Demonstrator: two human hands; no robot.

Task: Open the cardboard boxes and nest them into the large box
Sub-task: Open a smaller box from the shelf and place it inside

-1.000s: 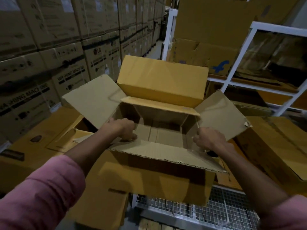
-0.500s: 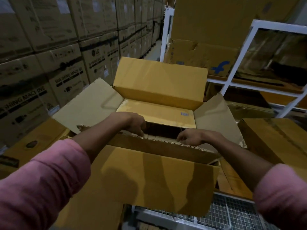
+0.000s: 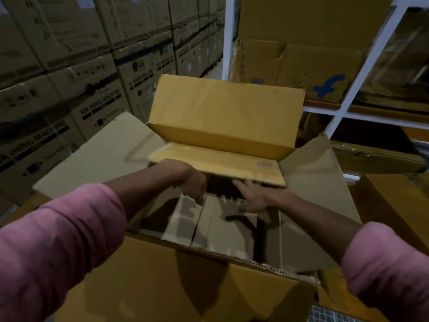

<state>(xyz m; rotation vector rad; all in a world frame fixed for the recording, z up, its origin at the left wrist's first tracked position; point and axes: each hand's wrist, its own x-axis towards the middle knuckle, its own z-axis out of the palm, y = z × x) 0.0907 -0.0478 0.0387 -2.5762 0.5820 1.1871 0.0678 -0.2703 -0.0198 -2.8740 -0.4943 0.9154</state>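
Two boxes are in play, one inside the other. The large box stands in front of you with its side flaps splayed outward and its near wall at your forearms. The smaller box sits down in its opening at the far side, back flap upright and its near flap folded toward you, roughly level.

Your left hand is at the left end of that near flap with fingers curled; whether they actually grip cardboard cannot be told, since the fingertips are blurred. Your right hand reaches below the flap's front edge, fingers extended and loose, touching or close under it, gripping nothing that shows.

Judged step: seating the smaller box and pressing its flaps flat. Recommendations:
- Take the flap at both ends so it folds along its crease, not diagonally.
- Keep the smaller box square to the larger walls before pushing down.
- Mind the torn, corrugated near rim; it could snag a pink sleeve.
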